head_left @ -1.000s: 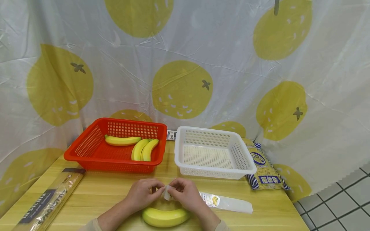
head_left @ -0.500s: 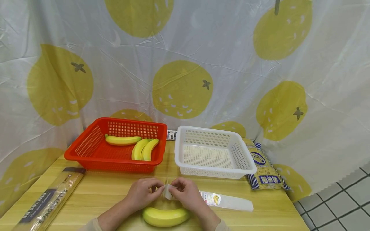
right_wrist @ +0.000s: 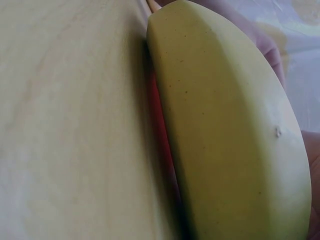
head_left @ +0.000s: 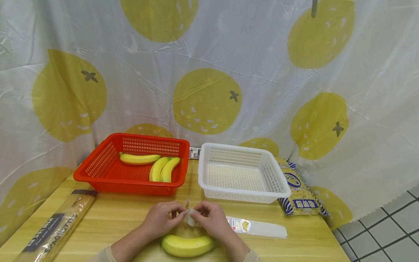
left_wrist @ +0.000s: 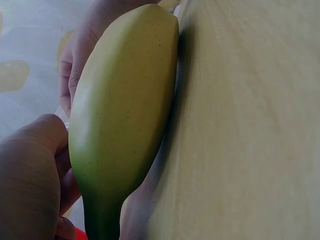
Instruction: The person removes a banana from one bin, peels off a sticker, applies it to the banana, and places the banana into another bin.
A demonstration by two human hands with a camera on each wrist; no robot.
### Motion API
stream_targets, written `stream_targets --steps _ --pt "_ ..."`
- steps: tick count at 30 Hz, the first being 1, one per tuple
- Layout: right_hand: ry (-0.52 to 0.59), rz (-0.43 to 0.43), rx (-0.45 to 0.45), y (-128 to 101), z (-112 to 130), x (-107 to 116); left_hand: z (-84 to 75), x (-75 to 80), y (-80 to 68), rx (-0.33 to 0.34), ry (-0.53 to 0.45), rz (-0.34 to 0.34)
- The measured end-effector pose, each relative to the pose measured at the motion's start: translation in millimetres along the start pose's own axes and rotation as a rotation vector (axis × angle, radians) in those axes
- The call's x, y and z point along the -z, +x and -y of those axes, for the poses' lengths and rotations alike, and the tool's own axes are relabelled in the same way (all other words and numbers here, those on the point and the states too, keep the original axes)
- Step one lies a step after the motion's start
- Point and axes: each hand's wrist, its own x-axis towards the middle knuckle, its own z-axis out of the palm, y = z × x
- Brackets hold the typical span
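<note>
In the head view my left hand [head_left: 163,219] and right hand [head_left: 212,221] meet over the wooden table. Between their fingertips both pinch a small piece of white paper [head_left: 191,219], with a thin edge sticking up. From under the right hand a white paper strip [head_left: 270,230] runs rightwards, bearing a printed banana label [head_left: 242,225]; its join to the pinched piece is hidden. A yellow banana [head_left: 188,247] lies on the table just below the hands. It fills much of the left wrist view [left_wrist: 125,110] and right wrist view, covering most of the fingers there.
Behind stand a red basket [head_left: 131,185] holding several bananas [head_left: 139,159] and a white basket [head_left: 243,195]. A spaghetti pack [head_left: 55,227] lies at left. A yellow noodle bag [head_left: 302,193] rests at the right edge. A lemon-print curtain [head_left: 258,105] hangs behind.
The pinched paper has curled a little, and a thin edge now rises above the fingertips. The strip's right end has shifted slightly upward in view. Both hands and the banana stay almost in place.
</note>
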Motion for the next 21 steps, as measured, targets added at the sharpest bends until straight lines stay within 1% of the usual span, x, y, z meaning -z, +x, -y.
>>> stream_targets --steps 7,12,16,21 --pt "-0.008 -0.001 0.026 0.0 -1.0 0.0 0.3 0.4 0.0 0.008 -0.015 0.006" --pt "0.008 0.004 0.038 -0.3 -3.0 -0.9 -0.3 1.2 -0.9 0.03 -0.019 0.017" --pt "0.018 0.007 0.03 -0.2 -2.7 -0.4 -1.0 1.6 -1.0 0.046 -0.011 0.02" --pt "0.001 0.012 0.036 -0.3 -1.8 0.4 -2.1 2.6 -0.3 0.061 -0.004 0.026"
